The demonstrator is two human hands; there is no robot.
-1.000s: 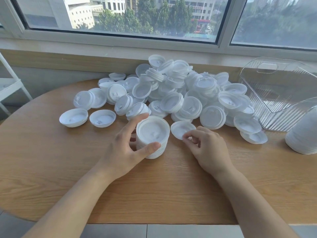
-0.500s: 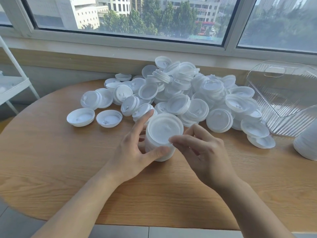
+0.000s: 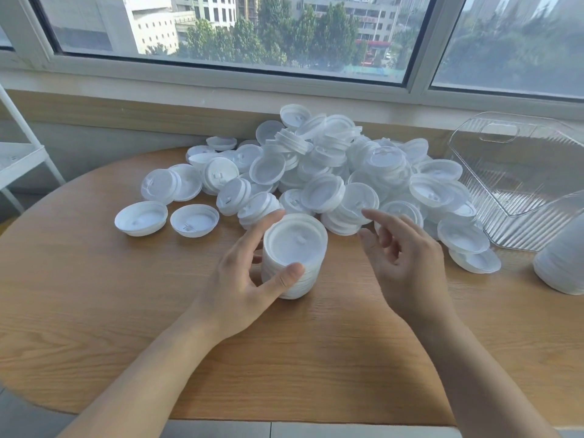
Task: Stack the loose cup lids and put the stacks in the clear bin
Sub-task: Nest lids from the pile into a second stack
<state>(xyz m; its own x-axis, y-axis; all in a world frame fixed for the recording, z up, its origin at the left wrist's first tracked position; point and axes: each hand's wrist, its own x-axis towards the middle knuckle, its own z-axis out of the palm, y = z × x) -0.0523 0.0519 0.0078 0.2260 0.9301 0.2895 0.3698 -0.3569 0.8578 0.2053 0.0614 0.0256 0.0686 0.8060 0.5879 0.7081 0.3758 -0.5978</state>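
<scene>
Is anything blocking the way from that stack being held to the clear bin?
Yes. The pile of loose lids lies between the stack in the left hand and the clear bin.

Daylight came through the window (image 3: pixel 237 30) ahead of me, bright and even; my arms threw soft shadows toward me on the table (image 3: pixel 94 295); the white lids (image 3: pixel 331 172) looked slightly washed out; the frame's edges bowed; nothing blurred much.
</scene>
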